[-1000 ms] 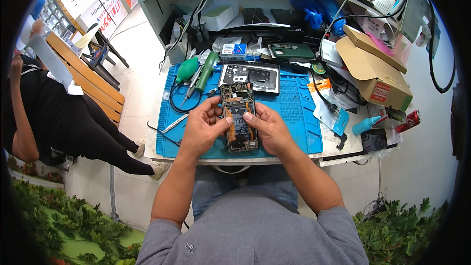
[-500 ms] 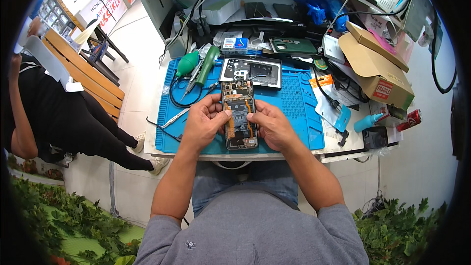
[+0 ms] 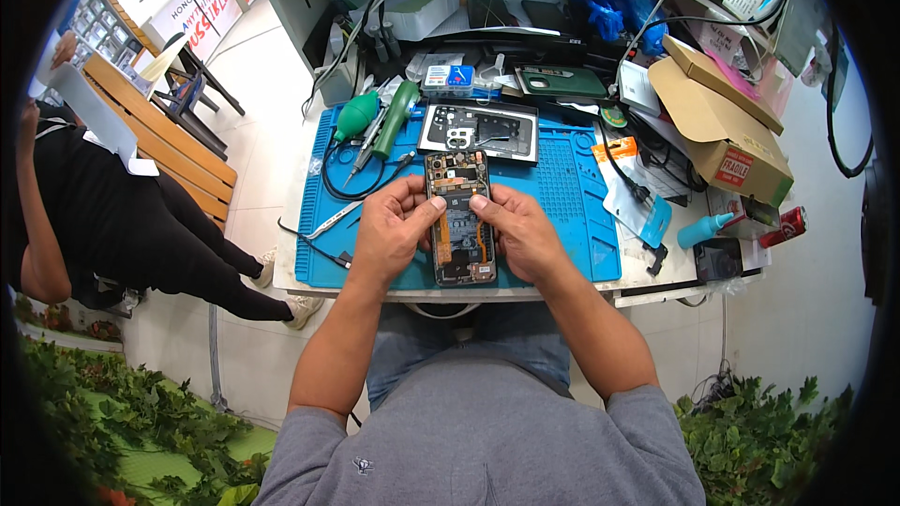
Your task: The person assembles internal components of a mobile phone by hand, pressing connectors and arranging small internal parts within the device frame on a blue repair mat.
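An opened smartphone (image 3: 460, 234), its battery, circuit boards and orange flex cables bare, is held upright over the near edge of a blue repair mat (image 3: 581, 253). My left hand (image 3: 394, 230) grips its left side, thumb pressed on the upper inside. On the opposite side my right hand (image 3: 525, 232) holds it the same way, thumb tip on the inner parts. The fingers behind the phone are partly hidden. Just beyond it lies a tray (image 3: 532, 152) with a phone's inner cover and camera frame in it.
Left on the mat are a green air blower (image 3: 357, 117), a green-handled screwdriver (image 3: 396, 122) and tweezers (image 3: 332, 219). A green phone case (image 3: 562, 82) lies at the back. Cardboard boxes (image 3: 717, 136), a blue bottle (image 3: 703, 230) and a red can (image 3: 784, 227) stand right. A person (image 3: 122, 211) stands left.
Both thumbs have slid up the phone toward its upper part. The phone itself has shifted only slightly and stays between my hands.
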`<state>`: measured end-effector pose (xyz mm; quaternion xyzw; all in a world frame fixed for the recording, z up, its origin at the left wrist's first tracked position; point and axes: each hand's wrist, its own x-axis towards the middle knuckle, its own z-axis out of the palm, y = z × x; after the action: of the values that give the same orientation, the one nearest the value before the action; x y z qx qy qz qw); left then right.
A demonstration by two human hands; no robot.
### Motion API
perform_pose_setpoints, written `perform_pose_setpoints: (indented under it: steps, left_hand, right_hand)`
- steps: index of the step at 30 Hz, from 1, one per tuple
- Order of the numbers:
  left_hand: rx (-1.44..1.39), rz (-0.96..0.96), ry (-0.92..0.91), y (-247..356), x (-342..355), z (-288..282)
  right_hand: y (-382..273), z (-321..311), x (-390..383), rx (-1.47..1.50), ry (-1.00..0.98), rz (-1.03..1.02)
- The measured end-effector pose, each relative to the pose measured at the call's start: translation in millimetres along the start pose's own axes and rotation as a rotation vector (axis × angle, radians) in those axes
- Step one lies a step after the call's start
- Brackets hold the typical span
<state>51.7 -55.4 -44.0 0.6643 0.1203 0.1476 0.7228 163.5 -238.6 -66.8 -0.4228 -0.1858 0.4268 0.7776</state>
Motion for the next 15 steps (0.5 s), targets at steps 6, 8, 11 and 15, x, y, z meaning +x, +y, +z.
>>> perform_pose_setpoints:
  steps: [6, 8, 11, 15]
  left_hand:
    - [-0.003, -0.010, 0.032, 0, 2, 2]
    - [0.015, 0.006, 0.028, 0, 3, 1]
    - [0.012, -0.007, 0.015, -1, 3, -2]
    - [0.009, -0.073, -0.073, 3, -4, 0]
  right_hand:
    - [-5, -3, 0, 0.005, 0.083, 0.099]
    - [-2, -9, 2, -0.056, 0.057, 0.096]
    - [3, -11, 2, -0.057, 0.059, 0.058]
    - [-5, 3, -2, -0.027, 0.064, 0.040]
